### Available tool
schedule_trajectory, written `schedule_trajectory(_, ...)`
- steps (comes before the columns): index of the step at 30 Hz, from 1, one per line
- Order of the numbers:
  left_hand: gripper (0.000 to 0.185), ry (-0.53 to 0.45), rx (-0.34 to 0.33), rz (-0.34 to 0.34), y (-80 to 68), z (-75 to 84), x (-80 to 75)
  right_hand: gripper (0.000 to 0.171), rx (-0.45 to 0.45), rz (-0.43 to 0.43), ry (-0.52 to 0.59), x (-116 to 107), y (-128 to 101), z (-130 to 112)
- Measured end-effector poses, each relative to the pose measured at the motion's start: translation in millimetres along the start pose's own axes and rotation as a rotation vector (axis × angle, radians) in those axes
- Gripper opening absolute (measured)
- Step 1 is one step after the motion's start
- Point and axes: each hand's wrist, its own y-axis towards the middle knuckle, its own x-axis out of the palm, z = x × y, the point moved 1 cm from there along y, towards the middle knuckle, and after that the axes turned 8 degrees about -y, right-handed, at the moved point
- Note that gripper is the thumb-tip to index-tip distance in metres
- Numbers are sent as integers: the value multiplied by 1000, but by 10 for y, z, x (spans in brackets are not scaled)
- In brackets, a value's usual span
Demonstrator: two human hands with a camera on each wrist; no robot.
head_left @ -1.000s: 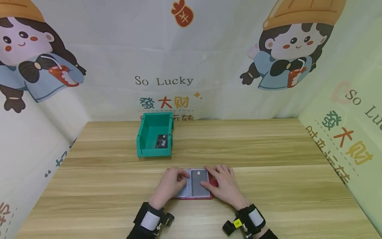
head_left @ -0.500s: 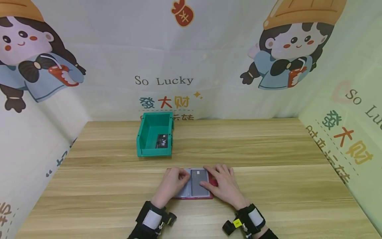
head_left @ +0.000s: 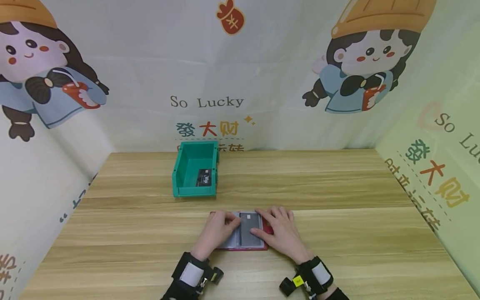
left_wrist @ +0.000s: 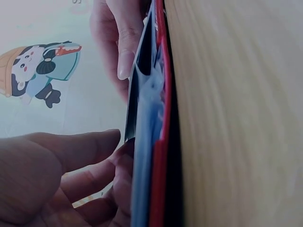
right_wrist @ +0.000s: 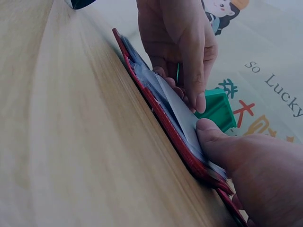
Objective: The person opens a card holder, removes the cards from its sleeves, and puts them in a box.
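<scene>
Left hand (head_left: 216, 230) pinching grey card (head_left: 249, 229) in open card holder (head_left: 243, 246); right hand (head_left: 280, 231) spread, pressing holder; one card (head_left: 203, 178) already lying in green bin (head_left: 180, 173).

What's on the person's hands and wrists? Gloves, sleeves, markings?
Both hands are bare, no gloves. The left hand has a black wrist strap with a white-grey patch and a small black camera unit. The right hand has a matching black strap with a white patch and a yellow tag. No sleeves show.

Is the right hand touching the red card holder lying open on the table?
Touching. The right wrist view shows the right hand's thumb pressed on the clear sleeves of the red card holder, with no gap.
</scene>
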Motion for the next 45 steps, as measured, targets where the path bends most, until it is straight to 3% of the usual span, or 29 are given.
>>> schedule_trajectory(13, 21, -42, -40, -25, 3, -10, 13, 55, -42, 36, -16, 18, -4, 17)
schedule_trajectory(26, 22, -77, -35, -64, 37, -93, -6, 56, -63, 45, -33, 26, 2, 29)
schedule_trajectory(36, 32, -47, -45, -7, 22, -40, 11, 54, -47, 0, -26, 5, 11, 20)
schedule_trajectory(45, 30, -50, -54, -14, 20, -80, 9, 57, -39, -25, -24, 21, 11, 31)
